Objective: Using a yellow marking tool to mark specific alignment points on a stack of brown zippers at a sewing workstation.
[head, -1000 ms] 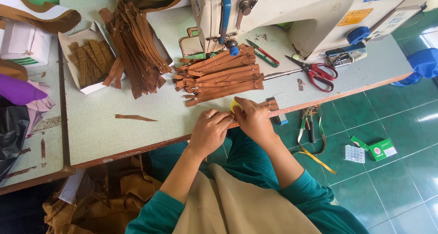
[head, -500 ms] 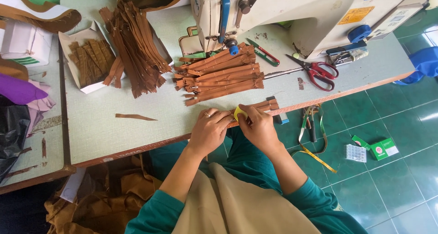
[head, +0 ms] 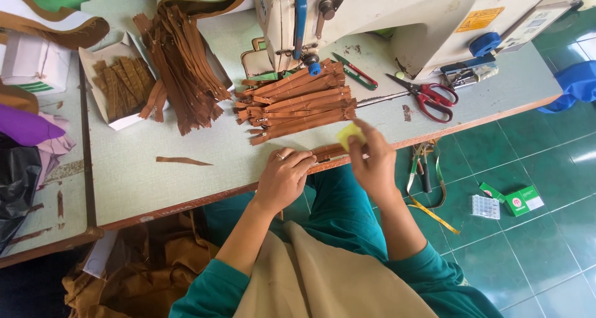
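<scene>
Far across the table, white sewing machine, blocking reach beyond. Before it, stacked brown zippers, ends aligned, seemingly for easy picking; left, loose zipper bundle and box; right, red scissors. At near edge, left hand pressed flat on one zipper, steadying it. Right hand lifted just above, fingers pinched on yellow chalk.

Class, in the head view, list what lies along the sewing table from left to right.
White box of brown strips → loose pile of brown zippers → stacked zippers → small green-and-red snips → red-handled scissors.
</scene>
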